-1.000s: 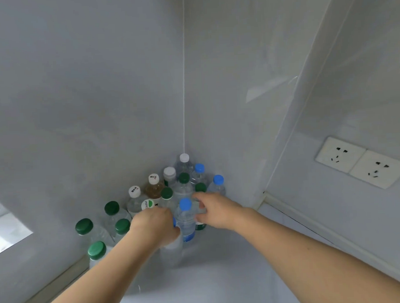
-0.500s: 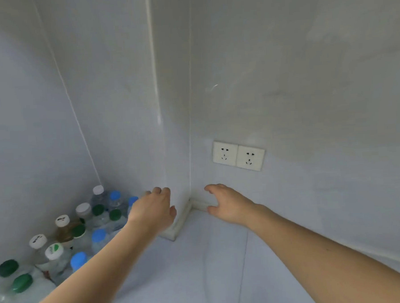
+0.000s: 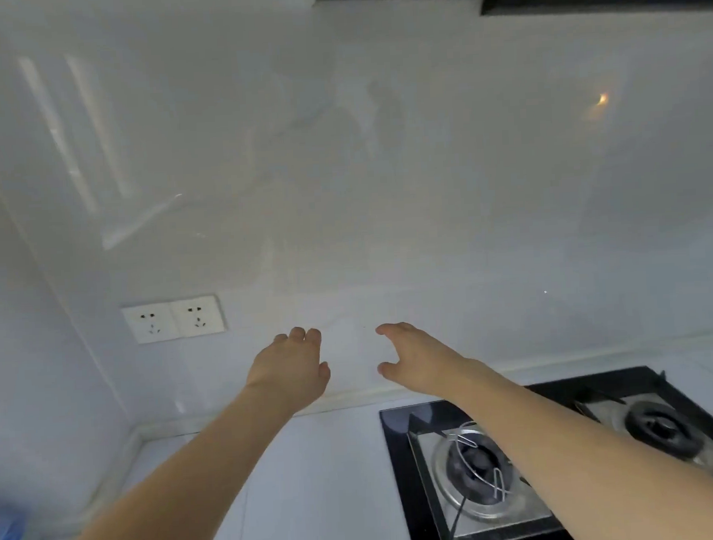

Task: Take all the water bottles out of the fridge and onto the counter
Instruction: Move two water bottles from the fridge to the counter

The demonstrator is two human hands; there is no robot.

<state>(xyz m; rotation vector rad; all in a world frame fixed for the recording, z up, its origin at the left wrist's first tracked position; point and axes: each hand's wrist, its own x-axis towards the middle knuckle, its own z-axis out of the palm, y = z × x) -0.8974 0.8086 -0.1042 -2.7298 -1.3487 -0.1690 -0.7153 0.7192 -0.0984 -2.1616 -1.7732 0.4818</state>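
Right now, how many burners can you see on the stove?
2. One burner sits near the left end of the black stove, partly behind the right forearm. The other burner is farther right. The frame cuts the stove off, so more may be hidden.

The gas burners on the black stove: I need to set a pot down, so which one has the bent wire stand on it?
The nearer burner, under the right forearm; the far right burner is bare.
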